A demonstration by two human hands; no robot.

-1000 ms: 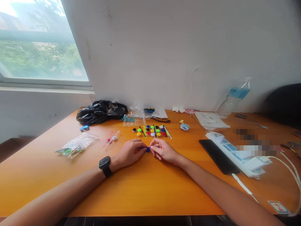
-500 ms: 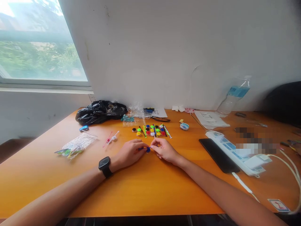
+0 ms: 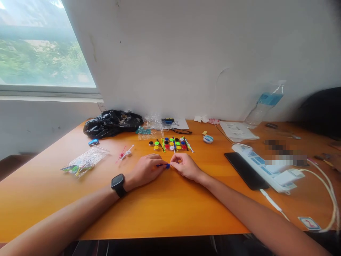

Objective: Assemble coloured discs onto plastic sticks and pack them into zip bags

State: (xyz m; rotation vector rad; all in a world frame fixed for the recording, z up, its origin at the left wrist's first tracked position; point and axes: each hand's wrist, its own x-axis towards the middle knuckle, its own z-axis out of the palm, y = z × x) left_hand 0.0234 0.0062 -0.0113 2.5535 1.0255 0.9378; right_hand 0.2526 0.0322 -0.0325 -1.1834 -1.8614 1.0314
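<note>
My left hand (image 3: 149, 169), with a black watch on its wrist, has its fingers closed on a small blue plastic piece (image 3: 167, 166). This has a round part and what looks like a thin blue stick, partly hidden by the fingers. My right hand (image 3: 186, 167) pinches at the right side of the same piece, its thumb and forefinger together. Just beyond the hands stand small round pots (image 3: 172, 140) in several colours, set in rows. Thin coloured sticks (image 3: 163, 145) lie among and beside them.
To the left lie a clear bag of coloured parts (image 3: 84, 161), red and white pieces (image 3: 128, 153) and a black plastic bag (image 3: 112, 122). At right are a phone (image 3: 245, 170), a power strip (image 3: 262, 167) with cables, and a bottle (image 3: 263, 108). A round container (image 3: 208, 139) sits behind.
The view has shifted slightly, moving the whole scene up a little. Both hands stay together at the blue piece, with only slight finger movement.
</note>
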